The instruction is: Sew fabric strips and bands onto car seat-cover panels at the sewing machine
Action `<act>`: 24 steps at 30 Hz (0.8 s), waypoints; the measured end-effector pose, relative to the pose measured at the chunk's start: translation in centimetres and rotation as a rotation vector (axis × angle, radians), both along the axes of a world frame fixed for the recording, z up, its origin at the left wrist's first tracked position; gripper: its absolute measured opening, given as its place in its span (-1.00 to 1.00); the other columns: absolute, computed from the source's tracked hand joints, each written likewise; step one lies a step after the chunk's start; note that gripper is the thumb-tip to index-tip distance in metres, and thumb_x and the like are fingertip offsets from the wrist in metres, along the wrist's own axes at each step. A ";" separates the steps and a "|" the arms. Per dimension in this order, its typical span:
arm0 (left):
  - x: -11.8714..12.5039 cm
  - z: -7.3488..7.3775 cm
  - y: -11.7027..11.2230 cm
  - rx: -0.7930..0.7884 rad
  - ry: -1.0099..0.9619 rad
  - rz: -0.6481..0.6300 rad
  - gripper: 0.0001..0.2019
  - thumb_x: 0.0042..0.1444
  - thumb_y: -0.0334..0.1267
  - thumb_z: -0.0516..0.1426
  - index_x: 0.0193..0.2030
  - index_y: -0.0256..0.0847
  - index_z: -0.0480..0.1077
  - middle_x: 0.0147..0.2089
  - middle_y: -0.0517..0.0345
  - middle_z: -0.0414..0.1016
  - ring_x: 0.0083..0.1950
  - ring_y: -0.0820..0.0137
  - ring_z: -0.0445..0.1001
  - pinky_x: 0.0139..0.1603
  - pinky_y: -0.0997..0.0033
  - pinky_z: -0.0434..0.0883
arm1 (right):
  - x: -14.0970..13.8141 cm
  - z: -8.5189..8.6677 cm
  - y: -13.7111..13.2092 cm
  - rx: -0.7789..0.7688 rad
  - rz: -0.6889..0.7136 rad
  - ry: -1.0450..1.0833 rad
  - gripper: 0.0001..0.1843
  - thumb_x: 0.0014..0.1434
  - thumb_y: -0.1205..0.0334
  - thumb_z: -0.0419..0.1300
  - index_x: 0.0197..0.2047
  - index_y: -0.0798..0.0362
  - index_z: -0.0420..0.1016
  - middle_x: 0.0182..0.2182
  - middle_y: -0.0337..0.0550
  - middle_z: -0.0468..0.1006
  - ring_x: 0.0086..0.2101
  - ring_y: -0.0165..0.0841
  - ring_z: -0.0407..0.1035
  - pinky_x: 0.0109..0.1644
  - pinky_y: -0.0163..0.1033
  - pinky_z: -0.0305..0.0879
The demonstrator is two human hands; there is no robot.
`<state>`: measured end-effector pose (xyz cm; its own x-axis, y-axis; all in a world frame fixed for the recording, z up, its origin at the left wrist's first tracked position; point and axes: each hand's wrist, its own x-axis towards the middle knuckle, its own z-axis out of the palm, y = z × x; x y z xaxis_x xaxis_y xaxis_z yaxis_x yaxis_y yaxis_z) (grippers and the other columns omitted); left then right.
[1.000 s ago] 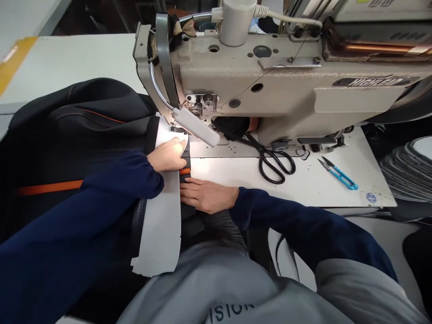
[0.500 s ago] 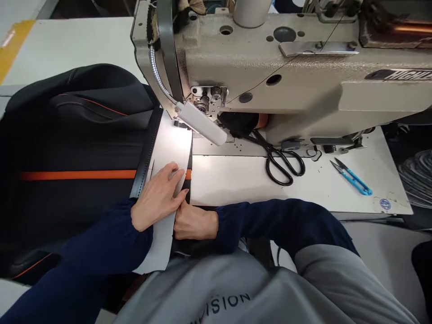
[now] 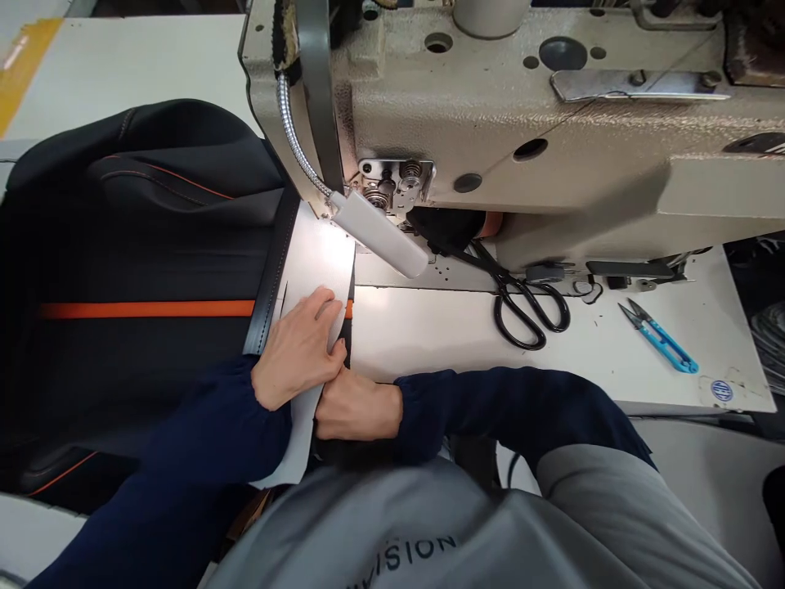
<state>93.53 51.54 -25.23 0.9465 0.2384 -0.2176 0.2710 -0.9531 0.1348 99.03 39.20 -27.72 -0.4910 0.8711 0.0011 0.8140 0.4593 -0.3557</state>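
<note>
A black cover (image 3: 153, 360) with an orange stripe, resembling a seat cover, lies at the left of the sewing machine (image 3: 491, 147). Along its right side runs a white strip (image 3: 307, 245), with a dark stitched band (image 3: 270, 274) beside it. My left hand (image 3: 300, 348) rests on the strip, fingers loosely bent and lying on it, thumb touching my right hand. My right hand (image 3: 359, 405) is closed at the right edge of the layered cover, its fingertips hidden underneath. The strip's far end passes beside the lit lamp (image 3: 380, 233), near the machine's needle area, which is hidden.
Black-handled scissors (image 3: 521, 307) lie by the machine bed, their blades partly hidden under a dark piece. Blue thread snips (image 3: 662, 339) rest farther right on the white table (image 3: 423, 331). Yellow tape (image 3: 24, 65) marks the far left table.
The view has shifted slightly, so the machine and tools appear farther right. Both hands keep nearly the same hold on the cover and strip.
</note>
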 end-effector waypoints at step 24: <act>4.6 -0.9 3.0 -0.024 -0.105 -0.029 -0.64 0.15 -0.29 0.04 0.03 -0.27 0.51 0.22 -0.09 0.33 0.17 0.06 0.36 0.16 0.12 0.41 | 3.6 -0.9 2.6 0.017 -0.251 -0.211 -0.70 0.12 0.52 0.15 -0.54 0.01 0.53 -0.59 -0.19 0.52 -0.45 -0.27 0.35 -0.20 0.04 0.32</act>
<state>98.17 54.50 -26.17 0.9709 0.2061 -0.1221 0.2262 -0.9566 0.1839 102.67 41.78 -28.64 -0.2521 0.9657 -0.0625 0.9575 0.2396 -0.1609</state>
